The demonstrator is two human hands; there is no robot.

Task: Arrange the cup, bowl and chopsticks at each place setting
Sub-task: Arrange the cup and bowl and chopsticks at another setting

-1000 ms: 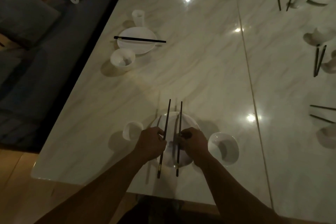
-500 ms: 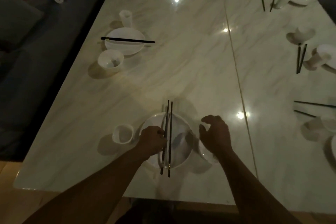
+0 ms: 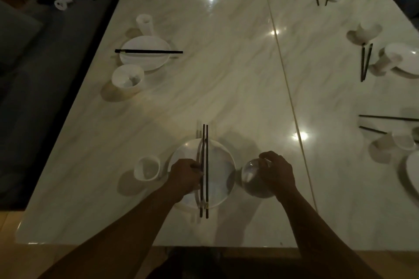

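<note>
The right hand [image 3: 277, 174] is curling its fingers over the bowl [image 3: 250, 176], just right of the plate [image 3: 223, 165], while the left hand [image 3: 184, 176] is pinching the chopsticks [image 3: 205, 140] lying near-to-far across it.

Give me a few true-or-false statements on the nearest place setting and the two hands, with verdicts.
1. The chopsticks lie side by side across the plate. True.
2. The right hand grips the cup. False: it holds the bowl; the cup stands untouched to the left of the plate.
3. The left hand is over the plate with its fingers at the chopsticks. True.
4. The bowl sits on the plate. False: it is beside the plate, to its right.
</note>
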